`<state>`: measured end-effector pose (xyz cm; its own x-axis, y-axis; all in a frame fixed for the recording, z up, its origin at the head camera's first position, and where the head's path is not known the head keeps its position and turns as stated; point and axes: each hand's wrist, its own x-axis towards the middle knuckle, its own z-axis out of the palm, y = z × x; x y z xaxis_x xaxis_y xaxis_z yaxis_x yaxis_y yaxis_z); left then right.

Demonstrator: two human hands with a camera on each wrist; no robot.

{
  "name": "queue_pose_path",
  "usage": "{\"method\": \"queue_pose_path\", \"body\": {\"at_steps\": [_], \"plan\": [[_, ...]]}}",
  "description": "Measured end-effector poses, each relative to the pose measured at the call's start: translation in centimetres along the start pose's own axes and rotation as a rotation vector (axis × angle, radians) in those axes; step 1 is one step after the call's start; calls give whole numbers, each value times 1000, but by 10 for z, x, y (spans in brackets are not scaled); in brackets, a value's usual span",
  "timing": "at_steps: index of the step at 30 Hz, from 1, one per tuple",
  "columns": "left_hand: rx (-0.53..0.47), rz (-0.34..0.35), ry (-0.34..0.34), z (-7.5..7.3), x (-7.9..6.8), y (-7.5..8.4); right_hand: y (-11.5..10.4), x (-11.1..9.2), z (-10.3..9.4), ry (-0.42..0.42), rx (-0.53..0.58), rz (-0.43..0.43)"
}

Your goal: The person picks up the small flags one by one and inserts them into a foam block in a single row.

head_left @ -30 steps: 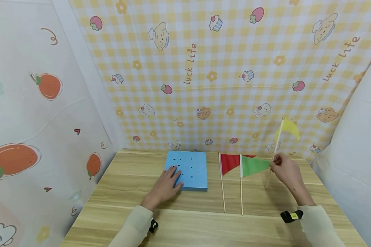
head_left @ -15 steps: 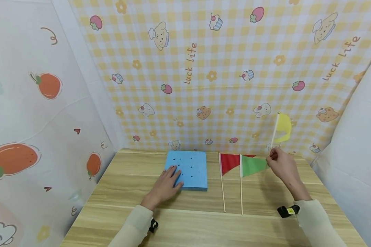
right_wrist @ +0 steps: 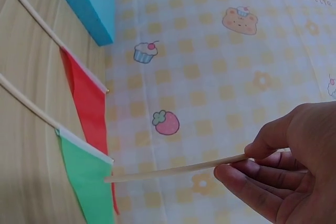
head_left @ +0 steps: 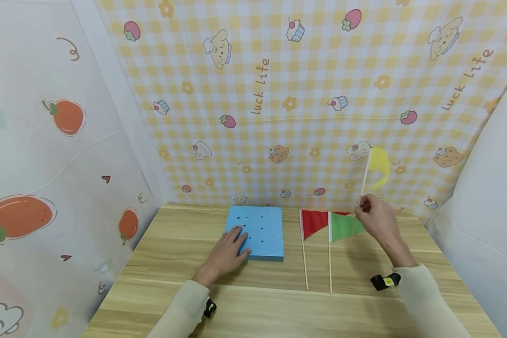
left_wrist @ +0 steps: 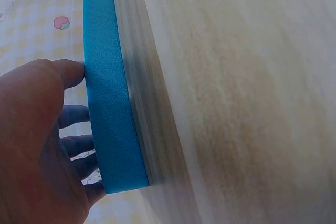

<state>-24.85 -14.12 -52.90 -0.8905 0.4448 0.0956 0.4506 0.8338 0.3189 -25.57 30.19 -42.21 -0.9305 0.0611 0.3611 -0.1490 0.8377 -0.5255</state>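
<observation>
My left hand (head_left: 224,256) lies with spread fingers on the top of a blue foam block (head_left: 268,234) dotted with small holes; the left wrist view shows the fingertips touching the upper face of this block (left_wrist: 107,87). Between thumb and fingers my right hand (head_left: 378,218) pinches the wooden stick of a yellow flag (head_left: 378,162), held upright with a slight tilt. In the right wrist view the stick's lower end (right_wrist: 157,173) points down toward the table, in front of the green flag (right_wrist: 86,177). A red flag (head_left: 313,224) lies left of the green one.
The wooden table (head_left: 279,310) runs up to a yellow checkered cloth wall (head_left: 253,94). The red and green flags lie flat right of the block, their sticks toward the near edge. White cloth walls (head_left: 494,188) stand at both sides.
My right hand has moved left and up with the yellow flag, lifting its stick from the table area right of the green flag. The left hand and the block have stayed in place.
</observation>
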Motion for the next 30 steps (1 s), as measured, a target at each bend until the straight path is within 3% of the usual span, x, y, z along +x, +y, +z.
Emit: {"method": "queue_pose_path", "body": {"at_steps": [30], "plan": [[14, 4, 11, 2, 1, 0, -36, 16, 16, 49, 45, -83]]}}
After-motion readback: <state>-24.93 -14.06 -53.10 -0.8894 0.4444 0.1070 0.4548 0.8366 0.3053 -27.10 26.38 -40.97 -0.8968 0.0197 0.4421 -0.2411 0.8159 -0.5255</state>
